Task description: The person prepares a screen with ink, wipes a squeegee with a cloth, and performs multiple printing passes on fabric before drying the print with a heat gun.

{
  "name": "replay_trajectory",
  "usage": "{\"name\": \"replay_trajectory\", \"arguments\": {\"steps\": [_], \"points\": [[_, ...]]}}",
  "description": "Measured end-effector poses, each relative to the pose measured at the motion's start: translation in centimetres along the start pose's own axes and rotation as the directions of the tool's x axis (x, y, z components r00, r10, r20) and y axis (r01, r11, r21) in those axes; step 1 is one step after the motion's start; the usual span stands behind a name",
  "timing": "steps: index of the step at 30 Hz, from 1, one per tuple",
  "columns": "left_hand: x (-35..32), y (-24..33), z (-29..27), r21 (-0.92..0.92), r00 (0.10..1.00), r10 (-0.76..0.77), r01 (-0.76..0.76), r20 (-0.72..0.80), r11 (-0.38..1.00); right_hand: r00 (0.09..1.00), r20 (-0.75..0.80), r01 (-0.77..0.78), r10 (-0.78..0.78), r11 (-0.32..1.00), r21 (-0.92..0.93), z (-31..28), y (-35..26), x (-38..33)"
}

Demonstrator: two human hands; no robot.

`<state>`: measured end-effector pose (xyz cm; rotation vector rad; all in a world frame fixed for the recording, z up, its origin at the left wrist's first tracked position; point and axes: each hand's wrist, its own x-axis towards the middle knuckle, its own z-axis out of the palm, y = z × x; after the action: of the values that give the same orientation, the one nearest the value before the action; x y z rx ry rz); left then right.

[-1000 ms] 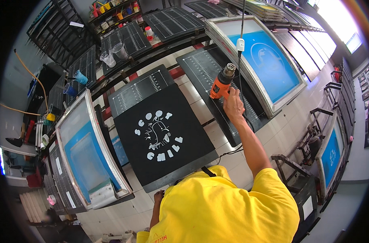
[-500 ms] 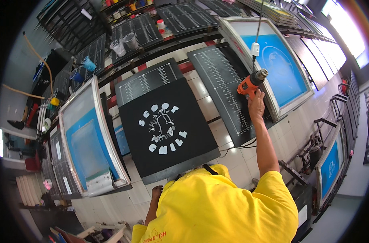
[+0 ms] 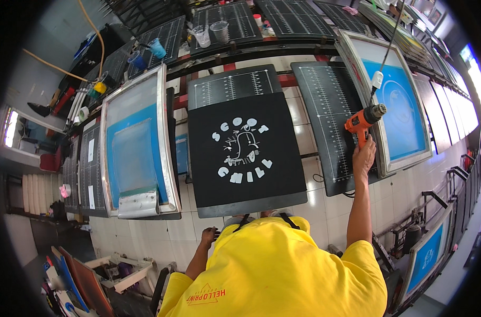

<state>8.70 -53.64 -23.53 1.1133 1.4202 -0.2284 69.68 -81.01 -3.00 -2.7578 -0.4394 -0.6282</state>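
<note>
My right hand (image 3: 364,156) is wrapped round the handle of an orange heat gun (image 3: 361,123), held over the gap between a gridded black board and a framed screen on the right. Its metal nozzle tilts up and away from me. Low at my left side hangs my left hand (image 3: 209,234), small in view, its fingers loosely apart with nothing visible in them. In front of me a black fabric (image 3: 206,153) lies flat on a dark printing board (image 3: 235,84). White block lettering rings a line drawing of a scooter on it.
A silver-framed screen with blue coating (image 3: 109,174) stands left, a metal scoop-like tray (image 3: 139,204) at its near end. Another blue screen (image 3: 409,142) leans on the right. Plastic cups (image 3: 219,33) sit on the far boards. A cord (image 3: 392,39) hangs above the gun.
The view has swung to the left, so the boards and screens sit farther right. My right hand still grips the heat gun, and my left hand remains low at my side.
</note>
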Motion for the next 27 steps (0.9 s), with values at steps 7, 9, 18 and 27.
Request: {"name": "replay_trajectory", "arguments": {"steps": [7, 9, 18, 27], "points": [[-1.0, -3.1, -2.9, -0.204, 0.997, -0.048, 0.034, -0.067, 0.978, 0.998, -0.062, 0.018, -0.023, 0.997, -0.073, -0.3, 0.2, -1.0], [-2.2, -3.4, -4.9, -0.234, 0.992, -0.035, 0.005, -0.124, 0.972, 0.996, -0.089, 0.014, -0.020, 0.998, -0.067, -1.0, -0.1, -1.3], [-5.1, -8.8, -22.9, -0.272, 0.139, -0.234, -0.485, -0.962, 0.831, 0.966, -0.242, 0.098, -0.090, 0.995, 0.020, -4.8, -6.1, -4.0], [-6.8, 2.5, -46.1, 0.059, 0.052, 0.164, -0.792, -0.985, 0.607, 0.935, 0.031, 0.215, -0.352, 0.637, 0.740, -8.0, -30.7, -13.5]]}}
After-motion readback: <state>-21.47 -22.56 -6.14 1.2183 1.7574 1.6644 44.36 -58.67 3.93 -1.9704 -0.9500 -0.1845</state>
